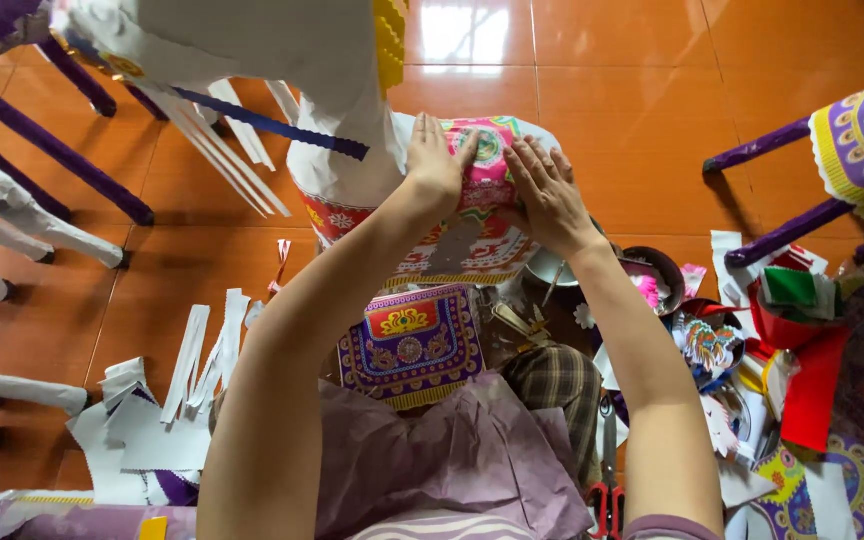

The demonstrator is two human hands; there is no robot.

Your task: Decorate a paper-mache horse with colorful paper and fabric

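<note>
Pressed flat with fingers spread, left hand (436, 160) and right hand (546, 190) on the pink patterned paper panel (485, 160) against the white paper-covered figure (352, 150), above the orange tiled floor (632, 120), near the purple ornamented paper square (410, 345).

My left hand (435, 160) and right hand (549, 192) are bare, no rings or gloves. Both forearms are uncovered back to the elbows; behind my right one a mauve sleeve edge (664, 526) shows.
</note>
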